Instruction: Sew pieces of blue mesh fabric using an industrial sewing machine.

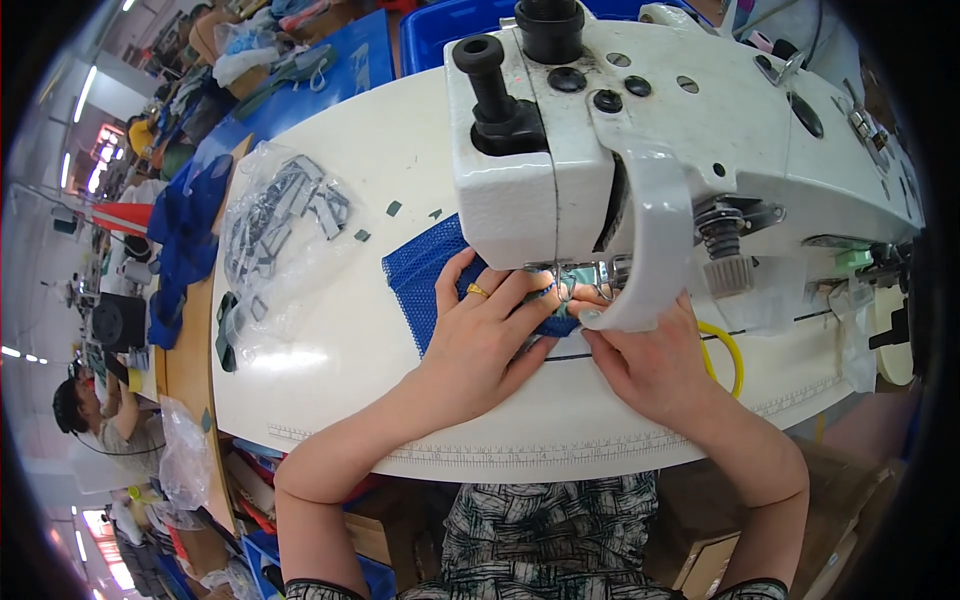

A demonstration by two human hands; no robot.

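A piece of blue mesh fabric lies on the white table, its right part under the head of a white sewing machine. My left hand, with a yellow ring, rests on the mesh with its fingers spread and nothing gripped. Its fingertips reach close to the lit metal presser foot. My right hand is bent in at the fabric's right edge beside the foot, fingers closed on it. A translucent white guard covers part of those fingers. A small greenish bit shows between the hands.
Left on the table sits a clear plastic bag of grey pieces, with green scraps nearby. A yellow tube curves right of my right hand. A printed ruler strip follows the front edge. Another person sits far left.
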